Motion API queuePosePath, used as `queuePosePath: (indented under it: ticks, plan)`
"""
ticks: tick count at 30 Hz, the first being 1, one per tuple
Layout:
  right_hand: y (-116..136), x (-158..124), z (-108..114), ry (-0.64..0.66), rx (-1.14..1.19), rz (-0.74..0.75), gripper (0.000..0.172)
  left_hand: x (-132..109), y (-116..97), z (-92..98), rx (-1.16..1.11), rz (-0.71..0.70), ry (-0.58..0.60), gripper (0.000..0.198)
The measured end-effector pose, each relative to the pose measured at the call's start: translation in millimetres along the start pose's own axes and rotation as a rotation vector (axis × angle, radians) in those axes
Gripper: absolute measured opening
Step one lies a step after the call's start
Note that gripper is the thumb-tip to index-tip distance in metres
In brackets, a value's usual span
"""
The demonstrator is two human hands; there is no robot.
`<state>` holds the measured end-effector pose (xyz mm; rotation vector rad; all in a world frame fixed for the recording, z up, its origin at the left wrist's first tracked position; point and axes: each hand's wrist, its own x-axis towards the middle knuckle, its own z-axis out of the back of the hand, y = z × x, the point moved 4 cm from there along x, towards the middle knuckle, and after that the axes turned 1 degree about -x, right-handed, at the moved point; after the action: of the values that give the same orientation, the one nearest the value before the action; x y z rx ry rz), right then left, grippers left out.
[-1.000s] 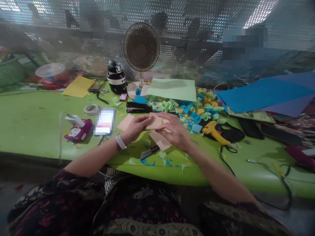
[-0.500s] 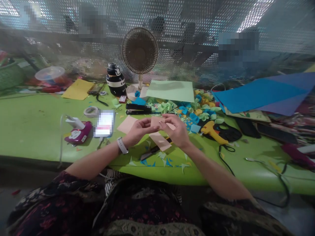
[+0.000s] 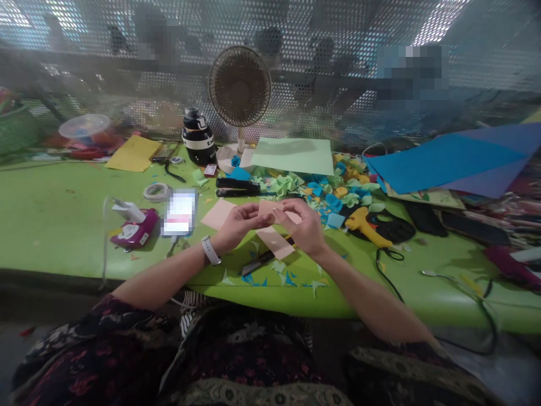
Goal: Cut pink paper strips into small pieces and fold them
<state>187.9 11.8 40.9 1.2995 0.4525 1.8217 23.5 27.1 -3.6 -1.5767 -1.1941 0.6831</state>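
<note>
Between my two hands is a small piece of peach paper (image 3: pixel 266 206), held up just above the table. My left hand (image 3: pixel 240 224) pinches its left side with thumb and fingers. On the other side, my right hand (image 3: pixel 305 226) has its fingers curled over the paper's right edge, which they partly hide. Beneath them a peach paper strip (image 3: pixel 275 243) lies across a utility knife (image 3: pixel 257 263). Another peach sheet (image 3: pixel 218 214) lies left of my left hand. Small blue and green paper scraps (image 3: pixel 291 278) are scattered nearer the table edge.
Behind my hands lie a black stapler (image 3: pixel 237 187) and a heap of folded paper pieces (image 3: pixel 291 183). A fan (image 3: pixel 240 87) and a bottle (image 3: pixel 198 141) stand farther back. A phone (image 3: pixel 179 213) is to the left, a yellow glue gun (image 3: pixel 367 226) to the right.
The fingers of my right hand have shifted slightly and lie a little lower over the paper. My left hand and the things on the table look the same.
</note>
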Motion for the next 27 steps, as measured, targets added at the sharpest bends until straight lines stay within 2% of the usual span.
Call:
queuePosePath:
  ticks: [16,22,25,27]
  plan:
    - [1,0,0,0.034,-0.022,-0.065,0.019,0,1,0.4,0.007,0.013,-0.012,0.035]
    - [-8,2,3,-0.02,0.186,-0.233,0.03,0,-2,-2.1,-0.022,0.031,-0.015,0.034]
    - [-11,3,1,0.045,0.237,-0.305,0.032,0,-1,-2.7,-0.018,0.038,-0.016,0.034]
    - [-11,3,-1,0.091,0.228,-0.301,0.032,-1,0,-2.5,-0.005,0.036,-0.013,0.035]
